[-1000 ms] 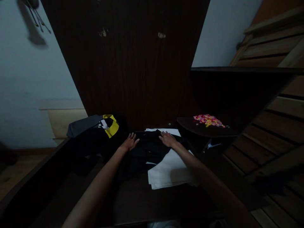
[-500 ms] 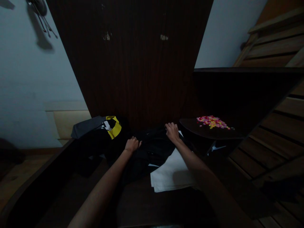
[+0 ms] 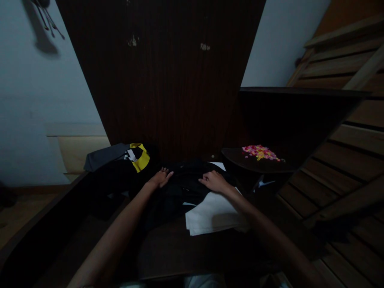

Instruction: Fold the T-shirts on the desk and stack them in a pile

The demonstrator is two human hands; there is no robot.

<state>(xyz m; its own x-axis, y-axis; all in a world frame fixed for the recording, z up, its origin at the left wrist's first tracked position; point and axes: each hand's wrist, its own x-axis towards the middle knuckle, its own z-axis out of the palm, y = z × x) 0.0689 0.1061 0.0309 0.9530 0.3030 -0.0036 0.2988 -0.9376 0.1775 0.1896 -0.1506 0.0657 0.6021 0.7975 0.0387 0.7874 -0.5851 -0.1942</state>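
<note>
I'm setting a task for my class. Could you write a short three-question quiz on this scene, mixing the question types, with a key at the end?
1. True or false: the yellow cloth lies to the left of the left hand.
2. What lies between the left hand and the right hand?
A) the white cloth
B) the dark cloth
C) the slatted wood
3. Fill in the missing colour: the small bright pieces on the dark shelf at the right are mostly pinks and reds, with a patch of ____.

Key: 1. True. 2. B. 3. Yellow.
</note>
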